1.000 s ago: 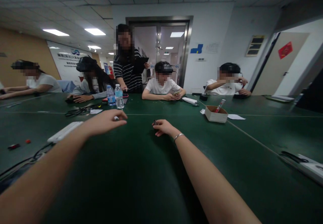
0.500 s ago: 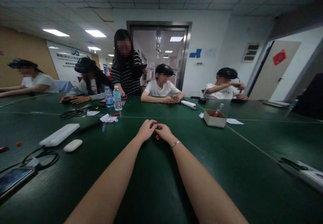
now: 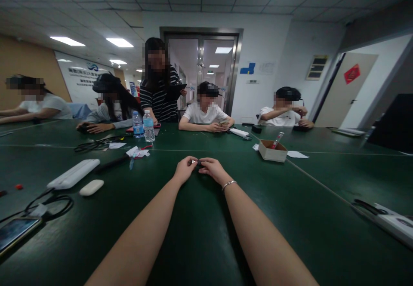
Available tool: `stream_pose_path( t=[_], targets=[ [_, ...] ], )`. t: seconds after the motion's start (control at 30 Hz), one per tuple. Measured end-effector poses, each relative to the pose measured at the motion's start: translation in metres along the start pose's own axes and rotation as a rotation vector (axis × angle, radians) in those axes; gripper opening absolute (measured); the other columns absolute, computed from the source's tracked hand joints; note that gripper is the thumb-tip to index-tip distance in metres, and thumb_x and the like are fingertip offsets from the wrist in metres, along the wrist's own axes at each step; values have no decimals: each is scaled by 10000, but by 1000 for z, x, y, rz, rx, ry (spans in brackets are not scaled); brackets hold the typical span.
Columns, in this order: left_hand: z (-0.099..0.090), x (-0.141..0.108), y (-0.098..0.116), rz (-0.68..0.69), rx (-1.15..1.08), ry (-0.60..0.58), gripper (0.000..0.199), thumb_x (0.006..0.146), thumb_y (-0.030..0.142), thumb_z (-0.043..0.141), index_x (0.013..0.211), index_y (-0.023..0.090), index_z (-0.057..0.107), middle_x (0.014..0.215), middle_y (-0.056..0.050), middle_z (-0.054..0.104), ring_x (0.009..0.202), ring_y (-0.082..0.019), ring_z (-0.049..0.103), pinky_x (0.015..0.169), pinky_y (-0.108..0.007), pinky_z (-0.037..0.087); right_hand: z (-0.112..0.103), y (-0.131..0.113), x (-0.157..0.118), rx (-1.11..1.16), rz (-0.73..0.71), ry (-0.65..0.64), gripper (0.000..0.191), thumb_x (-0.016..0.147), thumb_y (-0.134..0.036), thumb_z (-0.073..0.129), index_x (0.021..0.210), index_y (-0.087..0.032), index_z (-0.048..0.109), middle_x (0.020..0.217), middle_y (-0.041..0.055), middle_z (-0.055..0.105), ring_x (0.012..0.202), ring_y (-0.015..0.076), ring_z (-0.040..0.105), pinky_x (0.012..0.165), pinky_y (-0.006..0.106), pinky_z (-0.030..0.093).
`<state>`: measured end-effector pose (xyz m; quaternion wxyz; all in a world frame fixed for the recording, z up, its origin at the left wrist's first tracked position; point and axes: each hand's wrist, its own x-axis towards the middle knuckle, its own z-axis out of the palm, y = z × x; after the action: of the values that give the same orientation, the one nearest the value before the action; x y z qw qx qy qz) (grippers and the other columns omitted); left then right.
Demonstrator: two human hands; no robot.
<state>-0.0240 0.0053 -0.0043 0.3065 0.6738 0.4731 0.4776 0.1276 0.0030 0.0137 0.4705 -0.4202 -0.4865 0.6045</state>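
Note:
My left hand (image 3: 184, 170) and my right hand (image 3: 213, 170) meet over the middle of the green table (image 3: 200, 226). Between their fingertips is a small dark object (image 3: 199, 163) with a shiny bit at its left end, too small to name. The thumb and fingers of my left hand are pinched on the shiny end. My right hand, with a silver bracelet (image 3: 229, 185) at the wrist, grips the dark end. Fingers cover much of the object.
To the left lie a white power bank (image 3: 75, 173), a white earbud case (image 3: 92, 187), a phone (image 3: 17, 232) and cables. Two water bottles (image 3: 149, 127) stand farther back. A small cardboard box (image 3: 272, 152) sits at right. Several people are around the table's far side.
My fingers have shifted so that more of the small object shows between them. My right hand's fingers have straightened towards the left. The view has turned slightly.

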Motion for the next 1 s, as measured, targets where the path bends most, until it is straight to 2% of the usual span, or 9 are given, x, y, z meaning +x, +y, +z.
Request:
stream_pose_path(
  t=[0.13, 0.27, 0.73, 1.0],
  targets=[
    [-1, 1, -1, 11, -16, 17, 187, 750, 256, 584, 924, 192, 611, 923, -41, 642, 855, -151, 598, 785, -280, 487, -1, -3, -4, 61, -20, 5, 195, 846, 11, 456, 989, -80, 553, 790, 67, 619, 518, 104, 628, 536, 198, 565],
    [-2, 2, -3, -16, -20, 34, 174, 742, 258, 599, 897, 181, 616, 902, -51, 647, 848, -155, 601, 799, -294, 482, -1, -2, -5, 79, -30, 40, 183, 836, 5, 498, 998, -71, 536, 734, 54, 602, 517, 107, 622, 541, 202, 570],
    [-3, 5, -2, -148, -163, -22, 245, 723, 337, 626, 838, 122, 627, 722, -75, 643, 673, -156, 606, 641, -268, 475, -7, 5, -2, 191, -119, -36, 202, 712, 54, 600, 862, -80, 618, 803, 65, 606, 664, 147, 643, 632, 242, 578],
    [-2, 5, -6, -130, -115, -52, 248, 767, 374, 558, 820, 135, 597, 693, -49, 629, 619, -131, 576, 584, -241, 448, -7, 5, -2, 187, -108, -50, 197, 723, 67, 565, 857, -71, 607, 830, 82, 616, 669, 154, 652, 631, 245, 576]
  ],
)
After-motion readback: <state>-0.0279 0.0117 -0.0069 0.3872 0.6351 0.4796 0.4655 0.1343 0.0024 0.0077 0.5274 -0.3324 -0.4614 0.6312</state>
